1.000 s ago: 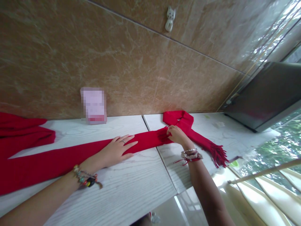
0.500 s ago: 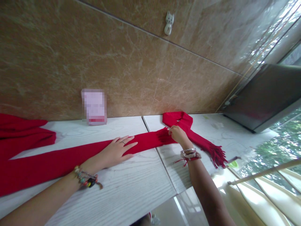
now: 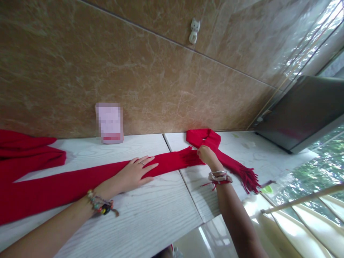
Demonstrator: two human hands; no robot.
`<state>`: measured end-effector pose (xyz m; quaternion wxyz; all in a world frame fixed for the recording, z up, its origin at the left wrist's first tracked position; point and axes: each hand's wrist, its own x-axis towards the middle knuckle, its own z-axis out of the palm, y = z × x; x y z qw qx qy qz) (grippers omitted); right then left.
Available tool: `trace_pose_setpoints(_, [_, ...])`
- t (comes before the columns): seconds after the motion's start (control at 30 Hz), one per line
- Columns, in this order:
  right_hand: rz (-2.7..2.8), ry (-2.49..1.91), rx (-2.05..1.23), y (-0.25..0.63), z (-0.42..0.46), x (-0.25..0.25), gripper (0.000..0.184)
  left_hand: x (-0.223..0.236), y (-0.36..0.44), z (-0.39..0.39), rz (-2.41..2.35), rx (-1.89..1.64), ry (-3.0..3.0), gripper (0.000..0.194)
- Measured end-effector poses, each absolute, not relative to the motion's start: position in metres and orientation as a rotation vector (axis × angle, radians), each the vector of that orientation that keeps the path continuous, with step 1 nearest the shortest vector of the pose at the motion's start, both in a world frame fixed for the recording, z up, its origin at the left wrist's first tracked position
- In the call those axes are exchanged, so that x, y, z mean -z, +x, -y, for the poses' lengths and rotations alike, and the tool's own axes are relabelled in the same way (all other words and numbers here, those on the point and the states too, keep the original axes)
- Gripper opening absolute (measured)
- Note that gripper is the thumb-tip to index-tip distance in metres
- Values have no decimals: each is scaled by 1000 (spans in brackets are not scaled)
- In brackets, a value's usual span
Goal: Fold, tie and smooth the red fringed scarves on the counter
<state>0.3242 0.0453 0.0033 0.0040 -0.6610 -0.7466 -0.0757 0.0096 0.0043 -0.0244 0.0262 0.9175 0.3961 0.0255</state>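
Observation:
A long red scarf (image 3: 96,178) lies stretched along the white wood-grain tabletop. My left hand (image 3: 134,174) rests flat on it, fingers spread, a ring on one finger. At the scarf's fringed end, my right hand (image 3: 208,156) is closed, its fingers curled onto the fringe; the fingertips are mostly hidden. Just behind the right hand lies a looped red scarf piece (image 3: 203,134), whose own fringe (image 3: 249,177) hangs by the table's right front edge. Whether the two red pieces join cannot be told. More red fabric (image 3: 32,152) is bunched at the far left.
A pink-white box-like item (image 3: 109,122), blurred out, stands against the brown marbled wall (image 3: 139,82). A white cat-shaped hook (image 3: 194,31) is on that wall. At the right end sit a dark grey appliance (image 3: 303,111) and a small green object (image 3: 267,189). A seam crosses the tabletop (image 3: 129,222).
My right hand has shifted slightly right along the fringe, its fingers more tucked in. My left hand stays flat on the scarf. The view has moved a little.

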Motion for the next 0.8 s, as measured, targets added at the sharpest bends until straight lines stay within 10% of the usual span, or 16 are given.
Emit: trace_pose_setpoints(0.8, [2448, -1755, -7, 299, -46, 2, 35, 28, 9, -6, -1202, -144, 2841, 50])
